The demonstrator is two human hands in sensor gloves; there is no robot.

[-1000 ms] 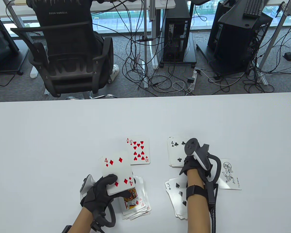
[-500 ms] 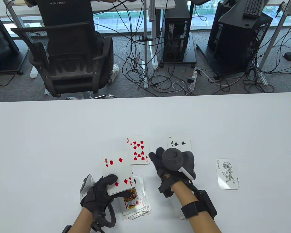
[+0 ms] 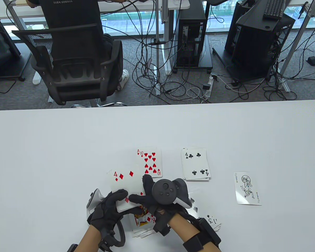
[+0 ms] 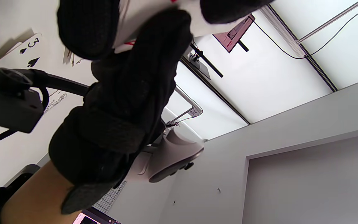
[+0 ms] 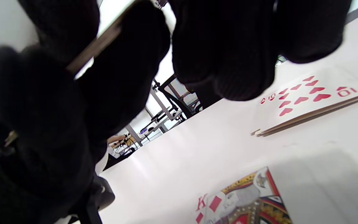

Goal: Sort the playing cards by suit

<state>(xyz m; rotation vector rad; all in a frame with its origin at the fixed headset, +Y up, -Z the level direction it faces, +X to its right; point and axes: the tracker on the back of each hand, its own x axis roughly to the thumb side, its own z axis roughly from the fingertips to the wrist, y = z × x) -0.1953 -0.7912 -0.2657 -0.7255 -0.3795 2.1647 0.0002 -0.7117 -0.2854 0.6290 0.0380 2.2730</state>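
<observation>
My left hand (image 3: 122, 200) grips a stack of cards face up, with the 4 of diamonds (image 3: 124, 181) on top. My right hand (image 3: 141, 192) reaches across and pinches that top card at its right edge; the right wrist view shows the card edge (image 5: 98, 43) between thumb and fingers. On the table lie a hearts pile topped by the 10 of hearts (image 3: 149, 162), a clubs pile topped by the 4 of clubs (image 3: 195, 164), a diamonds pile showing the king of diamonds (image 3: 144, 220) under my hands, and a spades pile (image 3: 211, 220) partly hidden by my right forearm.
A joker card (image 3: 247, 188) lies alone at the right of the piles. The white table (image 3: 68, 147) stretches far to the left, right and back. An office chair (image 3: 73, 65) and cables stand beyond its far edge.
My right hand has left the clubs pile and moved left and toward me, onto the 4 of diamonds in my left hand. The left hand has stayed put.
</observation>
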